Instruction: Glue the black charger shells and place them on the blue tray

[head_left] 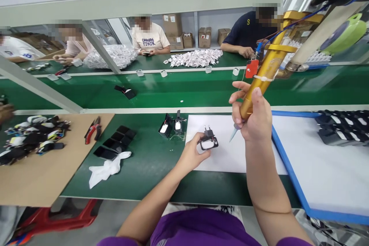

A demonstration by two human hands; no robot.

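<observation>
My left hand [192, 154] pinches a small black charger plug shell [208, 140], its two pins up, over a white sheet [227, 157] on the green bench. My right hand [254, 118] is wrapped round a gold pen-shaped dispenser tool [263, 75] that hangs on cables from above. Its pale nozzle tip [233, 134] points down, a short way right of the shell and not touching it. Two more black plug parts [171, 126] stand just left of the sheet.
Black shells [115, 142], a white cloth [107, 169], red pliers [92, 127] and a heap of parts [31, 138] on cardboard lie left. A blue-edged white board [319, 177] and black trays [343, 127] are right. Across the green conveyor [173, 92] several people sit by white parts [196, 58].
</observation>
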